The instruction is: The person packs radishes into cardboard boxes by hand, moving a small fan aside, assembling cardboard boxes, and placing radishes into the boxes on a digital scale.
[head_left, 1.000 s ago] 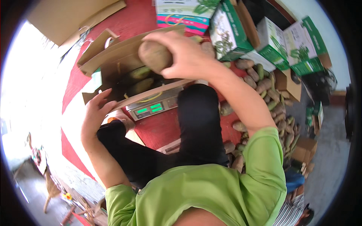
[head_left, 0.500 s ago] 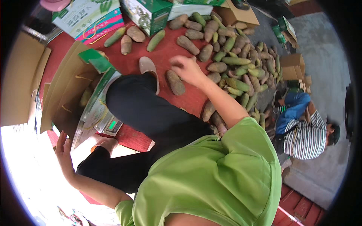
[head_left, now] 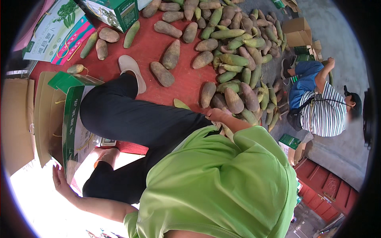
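My right hand [head_left: 217, 115] is at my hip, close to the hem of my green shirt, with its fingers curled; what they grip, if anything, is hidden. Beyond it a heap of green and earthy-brown radishes [head_left: 234, 60] spreads to the right. Two brown radishes lie by my shoe, one nearer [head_left: 162, 74] and one farther [head_left: 171, 54]. My left hand [head_left: 62, 183] is stretched out, fingers extended and holding nothing, beside the near end of an opened green and white carton [head_left: 70, 123]. Whether it touches the carton I cannot tell.
A scale [head_left: 108, 142] is partly hidden behind the carton. Brown cardboard [head_left: 18, 119] stands at the far left. Printed cartons [head_left: 119, 14] and a few radishes lie at the back. A person in a striped shirt [head_left: 322, 115] sits at the right, beside more boxes [head_left: 297, 32].
My right hand has drawn back from the radishes near my shoe to my hip, uncovering a brown radish. The view has shifted, and the co-worker's arm is now raised.
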Motion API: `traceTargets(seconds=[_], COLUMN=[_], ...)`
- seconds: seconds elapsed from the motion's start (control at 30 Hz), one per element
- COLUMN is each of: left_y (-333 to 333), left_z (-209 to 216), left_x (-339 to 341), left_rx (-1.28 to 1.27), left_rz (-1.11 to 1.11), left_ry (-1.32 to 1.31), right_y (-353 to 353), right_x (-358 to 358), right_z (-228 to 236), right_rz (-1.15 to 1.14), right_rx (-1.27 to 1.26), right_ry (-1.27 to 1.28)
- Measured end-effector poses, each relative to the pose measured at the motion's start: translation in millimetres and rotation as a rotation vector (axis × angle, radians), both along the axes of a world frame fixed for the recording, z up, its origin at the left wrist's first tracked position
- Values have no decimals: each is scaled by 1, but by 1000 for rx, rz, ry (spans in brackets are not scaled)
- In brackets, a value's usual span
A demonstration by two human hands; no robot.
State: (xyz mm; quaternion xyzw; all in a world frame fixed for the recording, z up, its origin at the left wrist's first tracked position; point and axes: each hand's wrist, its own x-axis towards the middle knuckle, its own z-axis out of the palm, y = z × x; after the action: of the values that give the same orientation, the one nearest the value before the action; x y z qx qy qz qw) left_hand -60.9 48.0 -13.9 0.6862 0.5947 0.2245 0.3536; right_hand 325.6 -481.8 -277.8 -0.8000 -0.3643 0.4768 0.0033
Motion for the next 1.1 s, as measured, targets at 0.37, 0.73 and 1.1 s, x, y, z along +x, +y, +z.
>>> traceTargets(seconds=[0.37,0.73,1.1], left_y=[0,-9,1], left_z=[0,0,-18], left_x=[5,13,-3], left_rx=[163,236,170], left_rz=[104,169,187], left_ry=[-87,-113,-165], right_y=[-12,24,15], right_x=[91,201,221], right_z=[-39,51,58], right_rz=[-544,-413,-563], right_rx=[-17,-231,-528], right_ry=[-278,-1030,-715])
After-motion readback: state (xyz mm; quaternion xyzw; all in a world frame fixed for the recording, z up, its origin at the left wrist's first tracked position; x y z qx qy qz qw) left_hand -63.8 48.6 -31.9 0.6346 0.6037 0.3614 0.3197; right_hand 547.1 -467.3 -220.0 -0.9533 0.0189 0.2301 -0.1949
